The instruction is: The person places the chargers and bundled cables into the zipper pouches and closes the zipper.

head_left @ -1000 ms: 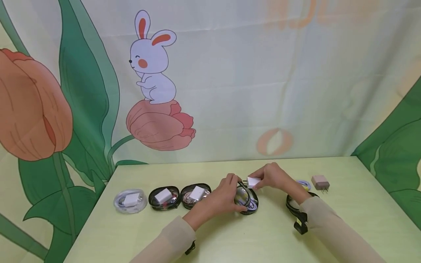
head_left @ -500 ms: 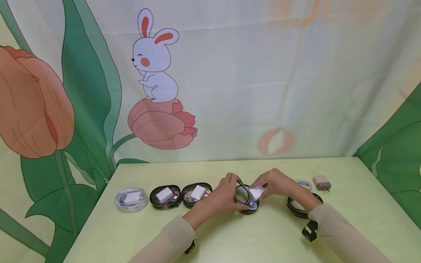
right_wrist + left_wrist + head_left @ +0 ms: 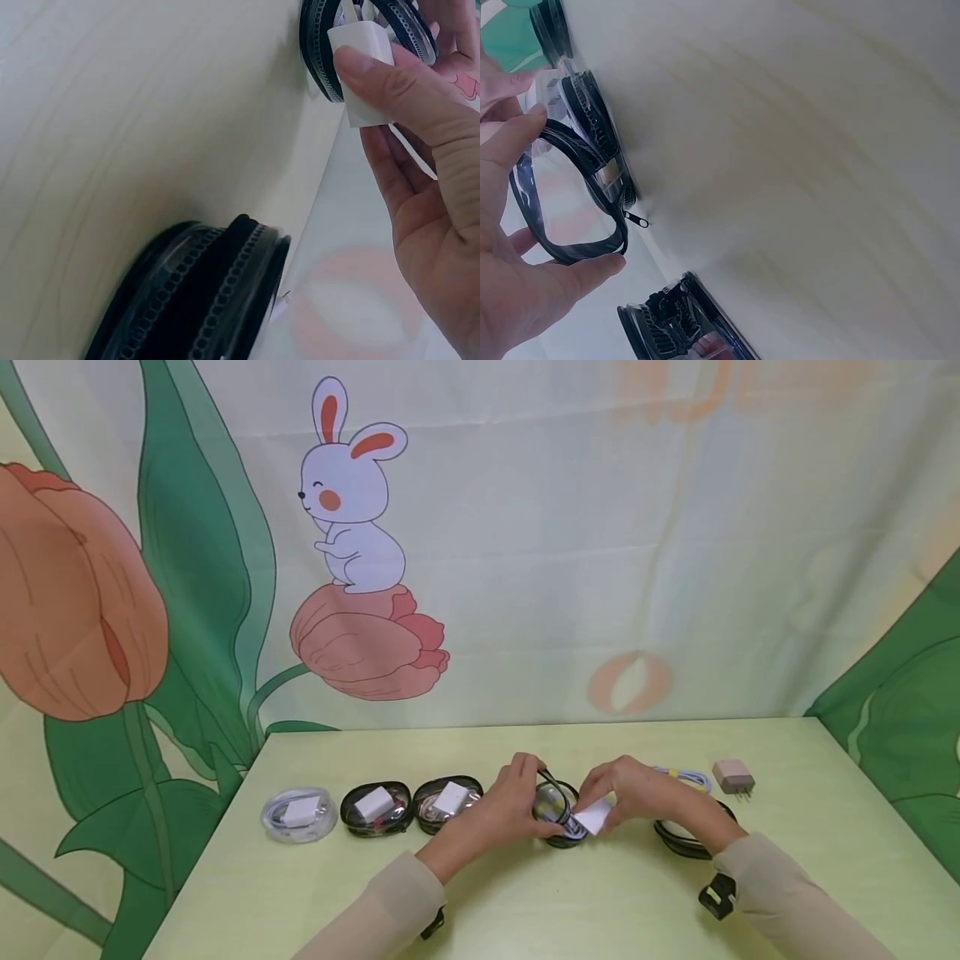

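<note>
My left hand [image 3: 498, 806] grips the raised lid of a small black-rimmed clear zip case [image 3: 570, 253], holding it up between thumb and fingers. Inside the case lies a coiled white cable [image 3: 574, 829]. A white charger plug [image 3: 594, 817] is pinched between the thumb and fingers of my right hand [image 3: 637, 789], right at the case's open side. The right wrist view shows the same charger [image 3: 367, 37] against the zip edge, partly covered by the thumb. Whether its prongs are inside the case cannot be told.
Left of my hands are two zip cases [image 3: 377, 810] and a clear round pouch [image 3: 298, 817], each with a white charger on top. To the right lie another black case [image 3: 678, 842], a pale cable with a yellow tie [image 3: 686, 778] and a pinkish charger [image 3: 732, 775].
My right hand has brought the white charger from behind the case down to its open right side, turning it on the way. The left hand keeps the lid raised in about the same place.
</note>
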`<state>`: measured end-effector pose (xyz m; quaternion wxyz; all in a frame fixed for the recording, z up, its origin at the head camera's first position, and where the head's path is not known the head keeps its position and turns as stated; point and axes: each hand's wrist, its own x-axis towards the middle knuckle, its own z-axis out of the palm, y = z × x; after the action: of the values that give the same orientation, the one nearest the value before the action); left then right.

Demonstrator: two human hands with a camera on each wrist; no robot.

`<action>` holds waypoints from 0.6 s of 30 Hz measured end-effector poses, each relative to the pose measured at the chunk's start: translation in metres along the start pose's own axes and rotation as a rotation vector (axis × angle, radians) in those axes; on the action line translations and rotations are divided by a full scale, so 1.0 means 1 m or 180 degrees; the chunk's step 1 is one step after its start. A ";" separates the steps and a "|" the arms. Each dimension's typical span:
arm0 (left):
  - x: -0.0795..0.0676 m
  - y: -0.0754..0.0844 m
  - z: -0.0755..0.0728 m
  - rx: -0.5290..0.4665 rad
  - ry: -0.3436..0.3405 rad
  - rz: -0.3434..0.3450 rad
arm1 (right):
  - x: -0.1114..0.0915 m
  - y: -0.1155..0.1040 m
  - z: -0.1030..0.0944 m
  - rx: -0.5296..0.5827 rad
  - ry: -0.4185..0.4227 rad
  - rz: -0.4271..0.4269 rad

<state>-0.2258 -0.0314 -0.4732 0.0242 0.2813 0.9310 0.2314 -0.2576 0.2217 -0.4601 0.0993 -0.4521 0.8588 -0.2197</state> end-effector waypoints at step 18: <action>0.006 -0.003 0.002 -0.0122 -0.0167 -0.0024 | 0.007 -0.001 -0.005 0.0013 -0.0024 0.0097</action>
<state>-0.2323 -0.0294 -0.4763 0.0548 0.2833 0.9265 0.2416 -0.2627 0.2167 -0.4550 0.1068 -0.4395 0.8648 -0.2181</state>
